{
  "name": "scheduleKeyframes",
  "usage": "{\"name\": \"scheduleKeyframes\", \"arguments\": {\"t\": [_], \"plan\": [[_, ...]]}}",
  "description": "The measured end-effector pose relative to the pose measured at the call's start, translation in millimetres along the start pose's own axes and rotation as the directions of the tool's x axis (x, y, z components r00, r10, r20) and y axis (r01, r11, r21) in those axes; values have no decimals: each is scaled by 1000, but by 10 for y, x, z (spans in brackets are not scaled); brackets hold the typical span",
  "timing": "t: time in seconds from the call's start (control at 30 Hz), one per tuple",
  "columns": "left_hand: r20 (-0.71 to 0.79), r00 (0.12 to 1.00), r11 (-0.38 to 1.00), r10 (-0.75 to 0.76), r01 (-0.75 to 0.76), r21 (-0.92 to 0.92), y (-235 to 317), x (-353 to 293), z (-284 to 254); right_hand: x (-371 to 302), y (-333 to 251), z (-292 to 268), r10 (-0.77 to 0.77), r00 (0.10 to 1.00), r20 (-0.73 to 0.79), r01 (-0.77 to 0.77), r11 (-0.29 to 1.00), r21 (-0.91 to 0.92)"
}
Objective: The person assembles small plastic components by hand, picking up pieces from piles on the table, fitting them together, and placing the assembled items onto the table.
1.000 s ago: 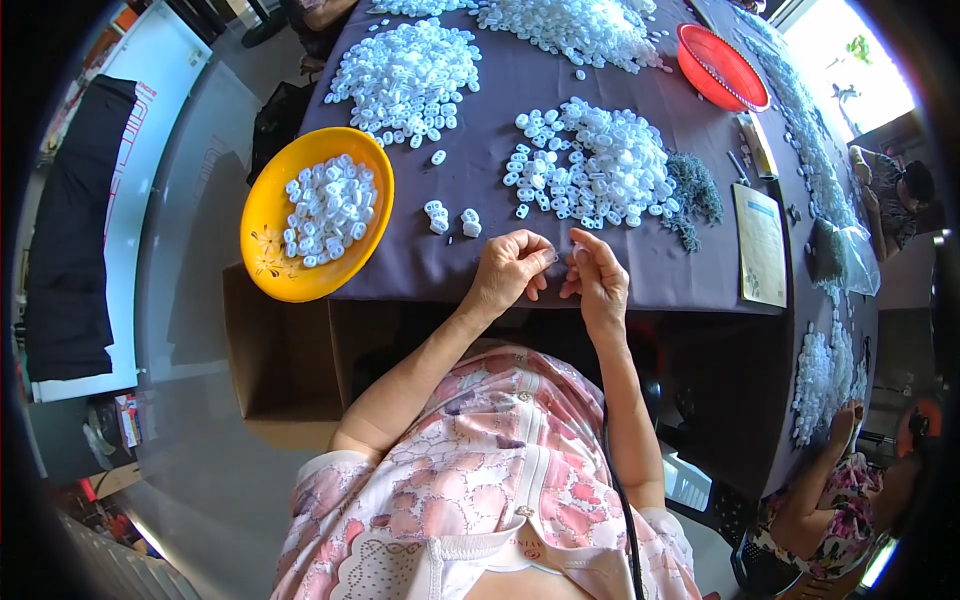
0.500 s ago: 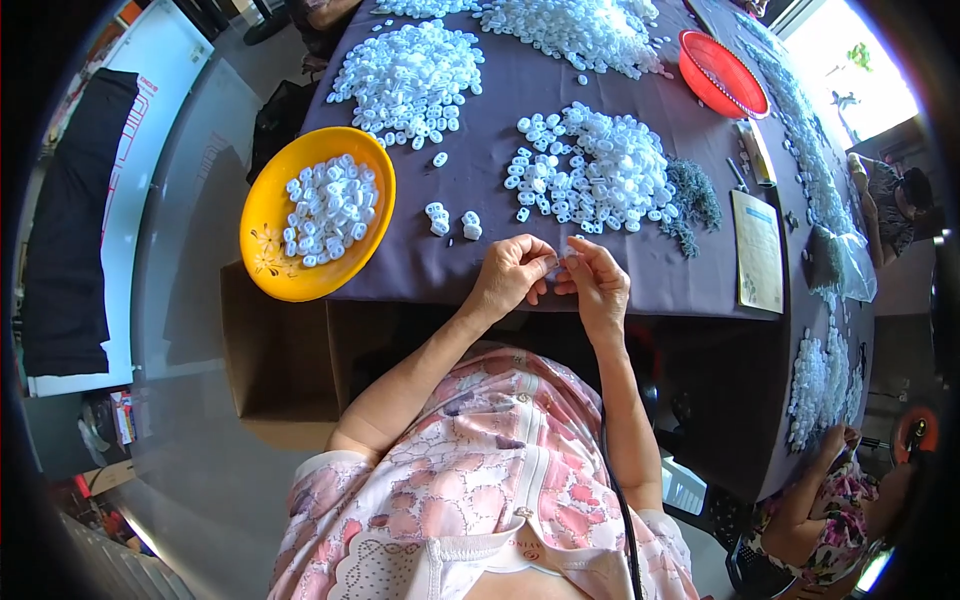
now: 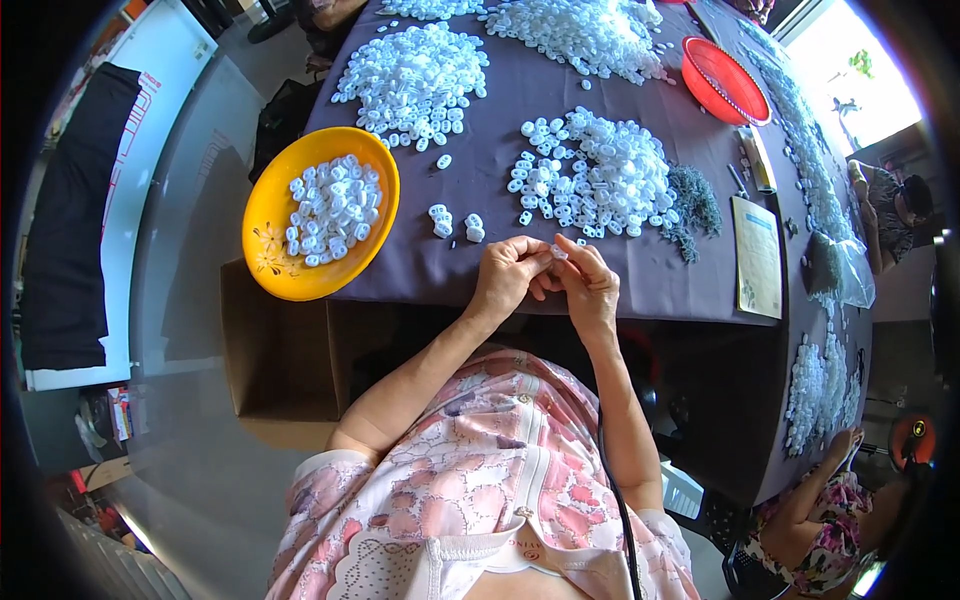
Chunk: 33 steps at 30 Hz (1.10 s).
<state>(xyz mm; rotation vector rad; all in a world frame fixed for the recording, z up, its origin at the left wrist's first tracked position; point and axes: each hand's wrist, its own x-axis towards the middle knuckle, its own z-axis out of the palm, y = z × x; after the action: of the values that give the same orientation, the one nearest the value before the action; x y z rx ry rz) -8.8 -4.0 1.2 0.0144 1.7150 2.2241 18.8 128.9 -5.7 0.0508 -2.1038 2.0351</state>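
Note:
Above the table's near edge, my two hands meet fingertip to fingertip. My right hand (image 3: 592, 290) pinches a small white plastic piece (image 3: 558, 253) between thumb and forefinger. My left hand (image 3: 505, 275) is closed in a pinch against it; what its fingertips hold is too small to make out. Just beyond lies a loose heap of white oval two-hole plastic pieces (image 3: 620, 165), with a pile of tiny grey-green parts (image 3: 693, 200) touching its right side. Left of my hands sit two little clusters of white pieces, one (image 3: 441, 221) beside the other (image 3: 474, 229).
A yellow bowl (image 3: 262, 200) of white pieces overhangs the table's left corner, above an open cardboard box (image 3: 280, 350). Farther back are more white heaps (image 3: 412, 85) and a red basket (image 3: 715, 85). A paper booklet (image 3: 757, 260) lies right. Other people sit along the right side.
My right hand has shifted slightly left and closed in on my left fingertips. The white piece now shows more plainly between them. My left hand has barely moved.

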Motion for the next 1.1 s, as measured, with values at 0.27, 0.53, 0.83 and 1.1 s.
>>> {"name": "scheduleKeyframes", "arguments": {"t": [0.27, 0.53, 0.83, 1.1], "plan": [[55, 998, 1000, -14, 15, -14, -6, 13, -43, 31, 26, -31, 106, 994, 17, -106, 994, 28], [106, 965, 858, 239, -261, 442, 78, -81, 17, 18, -152, -197, 30, 997, 71, -8, 957, -290], [179, 857, 620, 483, -480, 621, -134, -27, 66, -45, -98, -235, -323, 929, 180, 367, 758, -539], [194, 821, 552, 536, -516, 655, -133, -116, 90, -92, -85, -271, -389, 910, 146, 408, 771, -489]]}}
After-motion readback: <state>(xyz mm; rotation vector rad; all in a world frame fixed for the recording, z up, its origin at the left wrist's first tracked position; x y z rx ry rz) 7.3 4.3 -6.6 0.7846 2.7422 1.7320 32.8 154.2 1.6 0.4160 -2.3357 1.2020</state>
